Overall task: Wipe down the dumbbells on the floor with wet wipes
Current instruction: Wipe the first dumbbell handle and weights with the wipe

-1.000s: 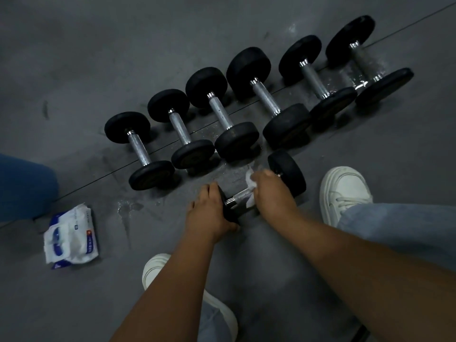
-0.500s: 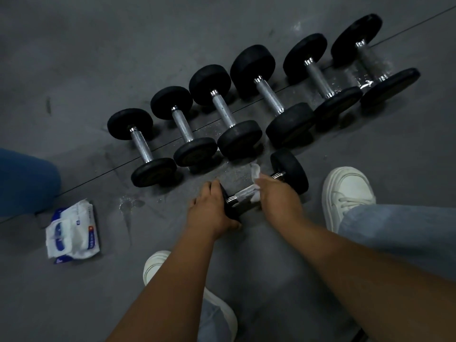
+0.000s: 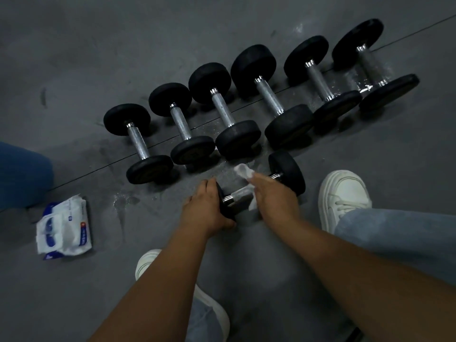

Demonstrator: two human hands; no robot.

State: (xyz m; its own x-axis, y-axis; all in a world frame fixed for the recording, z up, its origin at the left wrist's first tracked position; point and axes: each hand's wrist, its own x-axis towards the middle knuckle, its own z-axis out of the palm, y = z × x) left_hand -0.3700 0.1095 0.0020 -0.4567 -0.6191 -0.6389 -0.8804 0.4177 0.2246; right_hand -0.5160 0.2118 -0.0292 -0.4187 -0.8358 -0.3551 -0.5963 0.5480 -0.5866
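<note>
One dumbbell (image 3: 239,195) lay on the grey floor (image 3: 74,58), apart from the others. Its chrome handle ran from a near black head up and right to a far one. The left hand (image 3: 207,211) gripped the near head, fingers curled over its top and thumb at its lower edge. The right hand (image 3: 274,196) was closed over the handle, clamping a white wipe (image 3: 243,170) against the metal. One crumpled end of the wipe stuck out beyond the fingers, and another corner showed below the handle beside the palm. A short stretch of bare handle showed between the two hands.

Just beyond the dumbbell, a row (image 3: 223,111) of six more lay side by side with their handles parallel. Well to the left of the dumbbell a white and blue pack (image 3: 64,229) lay flat, with a wet patch (image 3: 123,201) between the two. A white right shoe (image 3: 343,196) stood just right of the dumbbell's far head. A left shoe (image 3: 148,262) sat nearer than the dumbbell, partly under the left forearm. Far left of the dumbbell was a blue shape (image 3: 22,174), cut off by the frame edge; what it was could not be told.
</note>
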